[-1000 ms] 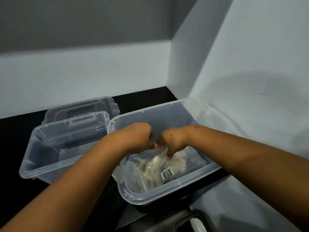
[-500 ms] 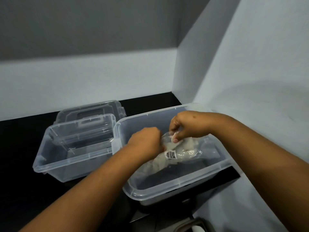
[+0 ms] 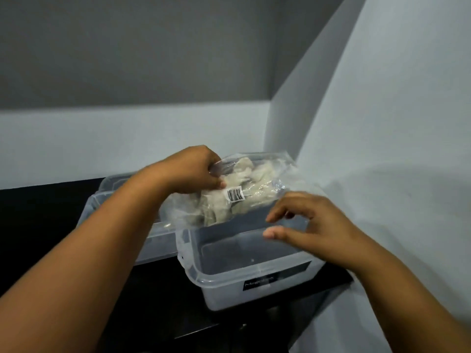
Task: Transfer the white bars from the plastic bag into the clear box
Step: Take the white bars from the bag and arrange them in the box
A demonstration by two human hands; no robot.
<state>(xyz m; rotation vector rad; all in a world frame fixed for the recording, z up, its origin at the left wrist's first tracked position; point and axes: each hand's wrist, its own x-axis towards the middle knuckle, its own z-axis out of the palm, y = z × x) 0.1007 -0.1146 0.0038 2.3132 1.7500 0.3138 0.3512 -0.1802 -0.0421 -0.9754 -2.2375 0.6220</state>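
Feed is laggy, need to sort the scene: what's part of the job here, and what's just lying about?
In the job:
- plastic bag of white bars, gripped by left hand
- clear box beneath
- right hand, holding nothing

Lying about:
- second clear box, left
- lid behind it

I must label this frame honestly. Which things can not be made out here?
- Head view: the number of white bars; the crumpled plastic bag blurs them.
- The second box: the left forearm covers most of it.
- The dark label on the clear box: print too small.
- The left hand: its fingertips hide behind the bag.
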